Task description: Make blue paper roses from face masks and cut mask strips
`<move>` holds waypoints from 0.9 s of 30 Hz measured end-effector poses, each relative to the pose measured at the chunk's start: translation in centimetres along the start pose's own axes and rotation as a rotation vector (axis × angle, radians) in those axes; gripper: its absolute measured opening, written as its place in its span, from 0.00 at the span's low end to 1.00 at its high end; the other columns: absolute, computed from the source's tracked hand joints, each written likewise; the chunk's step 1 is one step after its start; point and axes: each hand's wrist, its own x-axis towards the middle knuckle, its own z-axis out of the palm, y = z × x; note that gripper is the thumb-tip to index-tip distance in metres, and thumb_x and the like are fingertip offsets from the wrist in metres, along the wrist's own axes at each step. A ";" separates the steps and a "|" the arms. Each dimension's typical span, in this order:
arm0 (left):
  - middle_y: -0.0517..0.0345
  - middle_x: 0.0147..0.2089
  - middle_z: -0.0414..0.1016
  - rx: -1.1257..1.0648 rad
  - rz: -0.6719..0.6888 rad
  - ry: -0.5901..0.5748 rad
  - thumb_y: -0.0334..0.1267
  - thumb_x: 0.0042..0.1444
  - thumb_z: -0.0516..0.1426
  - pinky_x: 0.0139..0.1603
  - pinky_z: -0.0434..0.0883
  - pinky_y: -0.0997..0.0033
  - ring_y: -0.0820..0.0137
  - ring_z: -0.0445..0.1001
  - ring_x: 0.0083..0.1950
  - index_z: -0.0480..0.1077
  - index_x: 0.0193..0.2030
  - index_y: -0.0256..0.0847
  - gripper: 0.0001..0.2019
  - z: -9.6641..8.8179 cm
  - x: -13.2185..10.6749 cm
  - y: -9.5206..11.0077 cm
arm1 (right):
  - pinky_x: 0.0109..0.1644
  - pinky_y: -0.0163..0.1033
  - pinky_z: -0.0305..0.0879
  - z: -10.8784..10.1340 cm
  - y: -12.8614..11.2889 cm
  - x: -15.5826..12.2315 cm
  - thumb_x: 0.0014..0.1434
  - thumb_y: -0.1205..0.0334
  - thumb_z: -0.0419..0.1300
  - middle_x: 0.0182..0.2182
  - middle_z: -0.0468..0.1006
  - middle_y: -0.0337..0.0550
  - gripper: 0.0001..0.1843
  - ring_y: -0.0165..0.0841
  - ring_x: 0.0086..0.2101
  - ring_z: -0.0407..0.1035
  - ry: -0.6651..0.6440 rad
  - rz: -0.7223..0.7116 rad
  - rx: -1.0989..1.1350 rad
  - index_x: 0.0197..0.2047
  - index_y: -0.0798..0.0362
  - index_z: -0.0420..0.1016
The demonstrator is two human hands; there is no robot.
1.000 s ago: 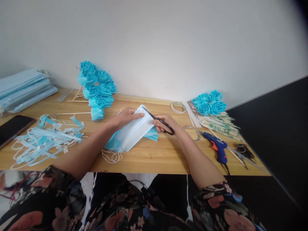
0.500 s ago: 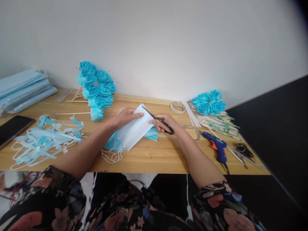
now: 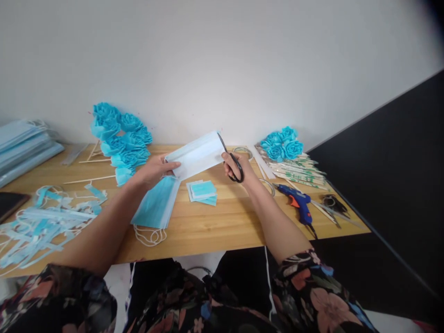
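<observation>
My left hand (image 3: 160, 167) pinches the near-left end of a pale face mask (image 3: 197, 155), which is stretched out above the table with its white side up. Black-handled scissors (image 3: 236, 167) are gripped in my right hand (image 3: 239, 165), their blades lying along the mask's right edge. Whether the blades are closed there I cannot tell. Below my left hand lies a blue face mask (image 3: 156, 203), its white ear loops (image 3: 151, 236) curled toward the table's front. Right of it sits a small stack of cut blue pieces (image 3: 203, 191).
Mask scraps and strips (image 3: 48, 222) cover the left side, near a phone (image 3: 12, 203). Packed masks (image 3: 26, 148) lie behind. Blue fabric roses (image 3: 120, 136) stand on sticks; more roses (image 3: 282, 143) rest on wrapped sticks (image 3: 301, 171). A blue glue gun (image 3: 296, 201) lies right.
The held mask has turned from steeply slanted to nearly level, and my left hand has moved to its left end. The small cut pieces beneath are now uncovered. The view has shifted right.
</observation>
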 end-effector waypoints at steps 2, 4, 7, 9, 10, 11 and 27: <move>0.53 0.31 0.81 -0.039 0.013 0.061 0.38 0.39 0.72 0.32 0.77 0.73 0.69 0.77 0.29 0.79 0.35 0.34 0.16 -0.4 0.4 -0.1 | 0.18 0.32 0.54 0.0 0.0 0.0 0.53 0.25 0.61 0.16 0.67 0.35 0.35 0.23 0.15 0.59 0.019 0.006 0.008 0.23 0.51 0.64; 0.54 0.28 0.80 -0.087 0.013 0.126 0.37 0.45 0.69 0.30 0.76 0.74 0.71 0.76 0.26 0.78 0.33 0.34 0.10 -0.7 0.8 -0.2 | 0.18 0.32 0.55 0.2 0.0 -0.1 0.53 0.25 0.61 0.16 0.67 0.36 0.35 0.23 0.15 0.60 0.014 0.012 0.019 0.22 0.51 0.64; 0.53 0.29 0.80 -0.187 0.021 0.222 0.34 0.52 0.65 0.33 0.78 0.71 0.68 0.79 0.29 0.76 0.34 0.34 0.05 -0.9 1.1 -0.4 | 0.18 0.31 0.54 0.6 -0.3 -0.3 0.53 0.27 0.62 0.16 0.68 0.35 0.34 0.23 0.15 0.60 -0.012 0.031 0.044 0.23 0.52 0.66; 0.53 0.31 0.81 -0.249 0.042 0.275 0.33 0.54 0.63 0.38 0.80 0.68 0.64 0.82 0.35 0.75 0.36 0.35 0.04 -0.9 1.2 -0.5 | 0.17 0.31 0.53 0.9 -0.5 -0.5 0.53 0.28 0.63 0.16 0.68 0.34 0.32 0.23 0.15 0.59 -0.037 0.054 0.061 0.26 0.52 0.67; 0.53 0.32 0.81 -0.275 0.047 0.294 0.33 0.55 0.63 0.40 0.81 0.67 0.63 0.82 0.37 0.75 0.38 0.36 0.04 -0.9 1.2 -0.5 | 0.17 0.30 0.52 1.0 -0.7 -0.6 0.53 0.29 0.63 0.16 0.68 0.34 0.31 0.23 0.15 0.59 -0.051 0.061 0.066 0.27 0.52 0.68; 0.53 0.33 0.81 -0.301 0.048 0.307 0.33 0.55 0.62 0.40 0.81 0.68 0.63 0.82 0.37 0.74 0.39 0.36 0.05 -0.9 1.3 -0.5 | 0.17 0.30 0.52 1.1 -0.9 -0.7 0.53 0.29 0.63 0.16 0.68 0.34 0.31 0.23 0.15 0.59 -0.063 0.065 0.068 0.28 0.52 0.68; 0.47 0.66 0.72 -0.435 0.133 -0.098 0.66 0.57 0.60 0.45 0.79 0.65 0.54 0.75 0.63 0.76 0.52 0.46 0.28 2.5 -0.6 -0.3 | 0.22 0.33 0.64 3.7 -0.2 -1.2 0.52 0.24 0.61 0.15 0.66 0.29 0.42 0.24 0.15 0.59 -0.088 0.170 0.318 0.49 0.56 0.77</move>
